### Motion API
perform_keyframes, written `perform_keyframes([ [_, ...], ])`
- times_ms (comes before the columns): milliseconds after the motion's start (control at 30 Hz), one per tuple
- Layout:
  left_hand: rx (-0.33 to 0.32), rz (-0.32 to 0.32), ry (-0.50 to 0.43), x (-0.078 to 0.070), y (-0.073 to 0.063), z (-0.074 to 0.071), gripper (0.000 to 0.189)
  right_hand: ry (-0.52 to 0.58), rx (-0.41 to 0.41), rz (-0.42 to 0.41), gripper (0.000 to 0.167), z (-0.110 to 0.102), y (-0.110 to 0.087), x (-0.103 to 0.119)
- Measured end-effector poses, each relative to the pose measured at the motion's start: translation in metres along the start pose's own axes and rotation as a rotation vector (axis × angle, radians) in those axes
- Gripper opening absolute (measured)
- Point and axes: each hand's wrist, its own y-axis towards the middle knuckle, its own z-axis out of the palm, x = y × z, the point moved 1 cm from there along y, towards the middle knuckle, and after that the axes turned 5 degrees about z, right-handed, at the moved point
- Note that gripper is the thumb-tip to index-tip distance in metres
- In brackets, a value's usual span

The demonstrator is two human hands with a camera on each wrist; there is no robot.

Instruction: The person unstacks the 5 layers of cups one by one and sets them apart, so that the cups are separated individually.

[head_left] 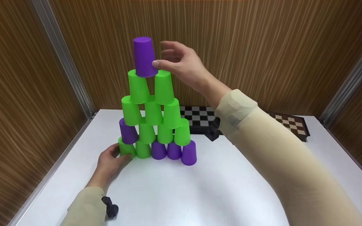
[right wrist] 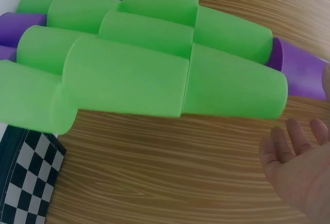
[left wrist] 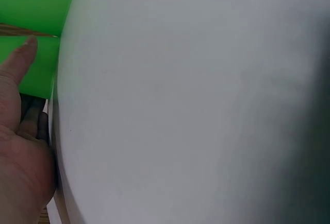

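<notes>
Upside-down plastic cups, green and purple, stand stacked as a pyramid. At its peak a purple cup (head_left: 144,56) spans two green cups (head_left: 163,88). My right hand (head_left: 187,62) is beside that top cup, its thumb at the cup's lower right side and the other fingers spread away from it, as the right wrist view also shows. Low at the left, my left hand (head_left: 110,161) holds the bottom corner green cup (head_left: 126,148), thumb across its front and fingers round its outer side. In the left wrist view the thumb lies on this green cup (left wrist: 44,72).
The white table (head_left: 181,194) carries the pyramid. Behind it lies a black-and-grey checkered board (head_left: 196,116); a brown-and-cream checkered board (head_left: 291,124) is at the back right. Wood-grain panels (head_left: 247,47) wall in the back and sides.
</notes>
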Motion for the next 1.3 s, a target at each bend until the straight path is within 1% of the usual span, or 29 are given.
perform_keyframes([
  [133,0.002,-0.008,-0.019,-0.001,0.000,0.003,0.079,0.014,0.011,-0.005,0.076,0.008,0.006,0.001],
  [233,0.002,-0.021,-0.029,-0.002,0.000,0.006,0.078,0.049,0.018,-0.009,0.077,0.014,0.009,0.002],
  [433,-0.007,-0.012,-0.027,-0.002,0.001,0.010,0.077,0.060,0.011,-0.002,0.074,0.023,0.012,0.003],
  [633,-0.002,-0.016,-0.031,0.002,0.005,0.016,0.078,0.047,-0.016,0.019,0.069,0.024,0.014,-0.003],
  [700,0.002,-0.016,-0.030,0.003,0.006,0.018,0.077,0.058,-0.024,0.012,0.068,0.023,0.013,-0.004],
  [900,0.009,-0.004,-0.010,0.003,0.009,0.020,0.076,0.115,-0.036,-0.039,0.064,0.010,0.007,-0.003],
  [967,0.015,-0.008,-0.013,0.003,0.010,0.019,0.078,0.117,-0.043,-0.039,0.063,0.004,0.004,-0.002],
  [1133,0.032,-0.012,-0.003,0.003,0.013,0.014,0.081,0.126,-0.059,-0.042,0.062,-0.019,-0.007,-0.004],
  [1300,0.037,-0.006,0.017,0.006,0.012,0.008,0.080,0.104,-0.085,-0.043,0.060,-0.044,-0.022,-0.017],
])
